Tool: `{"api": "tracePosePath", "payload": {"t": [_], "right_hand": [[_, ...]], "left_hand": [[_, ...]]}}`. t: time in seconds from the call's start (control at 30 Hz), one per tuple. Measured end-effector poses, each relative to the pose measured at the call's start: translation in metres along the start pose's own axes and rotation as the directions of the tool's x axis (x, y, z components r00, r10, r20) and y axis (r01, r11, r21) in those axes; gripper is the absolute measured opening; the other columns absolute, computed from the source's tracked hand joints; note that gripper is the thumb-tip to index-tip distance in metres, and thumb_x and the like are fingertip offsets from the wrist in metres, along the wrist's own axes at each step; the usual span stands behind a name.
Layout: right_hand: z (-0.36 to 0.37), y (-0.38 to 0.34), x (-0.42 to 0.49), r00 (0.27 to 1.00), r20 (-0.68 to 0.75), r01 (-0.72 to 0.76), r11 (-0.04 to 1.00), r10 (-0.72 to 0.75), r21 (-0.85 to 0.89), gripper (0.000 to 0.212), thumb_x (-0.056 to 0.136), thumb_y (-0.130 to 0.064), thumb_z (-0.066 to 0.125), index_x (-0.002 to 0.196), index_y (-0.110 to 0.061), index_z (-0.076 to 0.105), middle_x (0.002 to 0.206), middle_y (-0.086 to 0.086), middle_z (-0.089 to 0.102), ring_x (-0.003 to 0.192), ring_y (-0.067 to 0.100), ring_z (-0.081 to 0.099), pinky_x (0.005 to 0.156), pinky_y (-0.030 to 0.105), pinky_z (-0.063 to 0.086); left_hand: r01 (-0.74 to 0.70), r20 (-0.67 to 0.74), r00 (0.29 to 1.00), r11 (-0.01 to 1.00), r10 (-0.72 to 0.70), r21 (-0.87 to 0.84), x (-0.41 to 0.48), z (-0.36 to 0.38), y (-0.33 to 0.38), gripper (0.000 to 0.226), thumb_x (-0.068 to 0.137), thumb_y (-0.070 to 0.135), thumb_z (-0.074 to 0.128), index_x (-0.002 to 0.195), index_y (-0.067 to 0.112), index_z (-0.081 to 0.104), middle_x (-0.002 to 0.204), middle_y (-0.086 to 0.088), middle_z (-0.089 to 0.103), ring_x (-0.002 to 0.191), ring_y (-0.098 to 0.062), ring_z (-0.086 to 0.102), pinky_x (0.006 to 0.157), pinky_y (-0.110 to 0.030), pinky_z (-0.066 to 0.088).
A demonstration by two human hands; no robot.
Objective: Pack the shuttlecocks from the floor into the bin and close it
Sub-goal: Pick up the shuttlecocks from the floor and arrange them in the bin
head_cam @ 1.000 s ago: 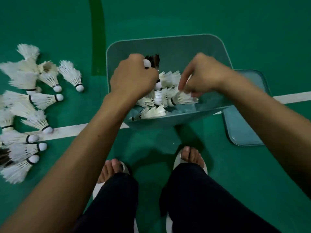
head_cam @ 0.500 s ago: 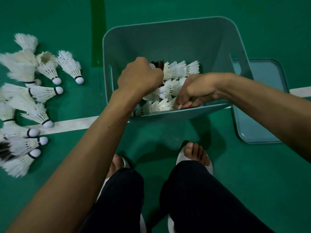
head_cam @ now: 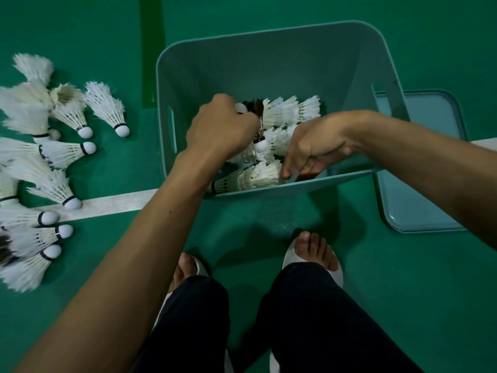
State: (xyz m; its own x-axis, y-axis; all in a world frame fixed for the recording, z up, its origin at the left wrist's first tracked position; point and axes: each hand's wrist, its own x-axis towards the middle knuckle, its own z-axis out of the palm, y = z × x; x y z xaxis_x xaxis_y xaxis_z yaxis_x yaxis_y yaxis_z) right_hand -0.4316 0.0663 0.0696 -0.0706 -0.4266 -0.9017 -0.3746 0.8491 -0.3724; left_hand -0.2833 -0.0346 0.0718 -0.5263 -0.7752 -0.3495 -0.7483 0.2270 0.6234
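A teal plastic bin (head_cam: 269, 57) stands on the green floor in front of me, with several white shuttlecocks (head_cam: 279, 114) lying inside. My left hand (head_cam: 220, 125) is inside the bin, closed around a bunch of shuttlecocks; a white cork and dark feathers (head_cam: 252, 106) stick out past its knuckles. My right hand (head_cam: 314, 146) reaches down by the bin's near wall, fingers loose and apart, fingertips touching a white shuttlecock (head_cam: 250, 179) at the bottom. Several more white shuttlecocks (head_cam: 61, 154) lie in a pile on the floor at the left.
The bin's teal lid (head_cam: 419, 162) lies flat on the floor right of the bin, partly behind it. A white court line (head_cam: 115, 203) runs under the bin. My feet in white slippers (head_cam: 314, 251) stand just before the bin.
Both hands went lower into the bin. My right hand, pinched on a shuttlecock earlier, now has its fingers loosened over the shuttlecocks at the bottom. The view shifted closer over the bin.
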Motion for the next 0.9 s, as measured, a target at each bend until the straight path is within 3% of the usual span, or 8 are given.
{"api": "tracePosePath", "payload": {"t": [0.1,0.2,0.3,0.43,0.57,0.63,0.77,0.9], "right_hand": [[-0.012,-0.002,-0.02,0.95,-0.313,-0.059,0.981,-0.001,-0.183,0.02,0.088,0.001,0.073,0.106,0.009,0.069,0.094,0.022,0.076,0.075,0.025,0.077,0.081,0.043,0.064],[-0.025,-0.001,-0.042,0.791,-0.554,0.125,0.955,-0.259,-0.269,0.028,0.081,-0.005,0.082,0.107,-0.01,0.074,0.094,0.006,0.079,0.075,0.013,0.074,0.085,0.035,0.059],[-0.021,-0.005,-0.055,0.729,-0.484,0.398,0.875,-0.484,-0.274,0.041,0.081,-0.011,0.084,0.119,-0.017,0.071,0.107,-0.004,0.074,0.095,0.014,0.072,0.089,0.032,0.058],[-0.011,-0.004,-0.047,0.73,-0.411,0.339,0.811,-0.547,-0.477,0.007,0.084,-0.021,0.078,0.09,-0.021,0.079,0.086,0.0,0.077,0.089,0.019,0.072,0.083,0.037,0.057],[-0.017,-0.002,-0.045,0.719,-0.55,0.096,0.845,-0.425,-0.526,0.008,0.083,-0.019,0.075,0.079,-0.011,0.076,0.075,0.008,0.072,0.075,0.026,0.066,0.071,0.035,0.055],[-0.018,0.0,-0.042,0.735,-0.602,-0.021,0.876,-0.313,-0.482,0.009,0.084,-0.014,0.071,0.081,-0.006,0.073,0.08,0.016,0.07,0.079,0.034,0.067,0.072,0.039,0.059],[-0.006,0.009,-0.032,0.767,-0.599,-0.084,0.889,-0.231,-0.451,0.011,0.08,-0.01,0.063,0.07,-0.005,0.062,0.064,0.011,0.056,0.069,0.034,0.059,0.064,0.031,0.047],[0.001,0.009,-0.03,0.816,-0.557,-0.082,0.923,-0.154,-0.376,0.015,0.082,-0.01,0.06,0.068,-0.008,0.056,0.066,0.009,0.055,0.062,0.026,0.053,0.055,0.028,0.041]], "left_hand": [[-0.025,0.053,0.998,1.0,0.024,0.019,0.0,-0.002,-0.001,0.031,0.083,0.023,0.065,0.065,0.016,0.04,0.06,0.0,0.044,0.056,-0.021,0.039,0.054,-0.03,0.031],[-0.11,0.231,0.968,0.992,0.093,0.06,-0.001,-0.005,0.003,0.024,0.085,0.027,0.069,0.074,0.012,0.053,0.069,-0.003,0.053,0.062,-0.022,0.046,0.059,-0.031,0.035],[-0.147,0.401,0.906,0.989,0.133,0.004,-0.002,-0.005,0.014,0.027,0.077,0.034,0.075,0.081,0.01,0.065,0.08,-0.005,0.064,0.073,-0.021,0.057,0.065,-0.032,0.041],[-0.116,0.421,0.894,0.986,0.155,-0.117,-0.001,0.0,0.024,0.048,0.064,0.038,0.071,0.095,0.001,0.071,0.08,-0.006,0.061,0.073,-0.019,0.053,0.071,-0.035,0.039],[-0.123,0.326,0.928,0.975,0.179,-0.186,0.003,0.001,0.022,0.031,0.087,0.027,0.076,0.115,0.018,0.066,0.081,0.002,0.063,0.055,-0.004,0.051,0.05,-0.019,0.039],[-0.167,0.288,0.938,0.979,0.194,-0.115,0.003,-0.001,0.022,0.016,0.093,0.026,0.071,0.104,0.014,0.073,0.074,0.001,0.065,0.041,0.0,0.044,0.04,-0.014,0.037],[-0.134,0.2,0.97,0.991,0.136,-0.023,0.004,-0.004,0.02,0.035,0.094,0.025,0.057,0.089,-0.007,0.071,0.069,-0.008,0.055,0.054,-0.017,0.041,0.055,-0.026,0.035],[-0.146,0.062,0.988,0.979,0.138,0.144,0.009,-0.007,0.013,0.032,0.101,0.026,0.031,0.078,0.013,0.05,0.072,-0.004,0.047,0.062,-0.021,0.041,0.055,-0.032,0.03]]}}
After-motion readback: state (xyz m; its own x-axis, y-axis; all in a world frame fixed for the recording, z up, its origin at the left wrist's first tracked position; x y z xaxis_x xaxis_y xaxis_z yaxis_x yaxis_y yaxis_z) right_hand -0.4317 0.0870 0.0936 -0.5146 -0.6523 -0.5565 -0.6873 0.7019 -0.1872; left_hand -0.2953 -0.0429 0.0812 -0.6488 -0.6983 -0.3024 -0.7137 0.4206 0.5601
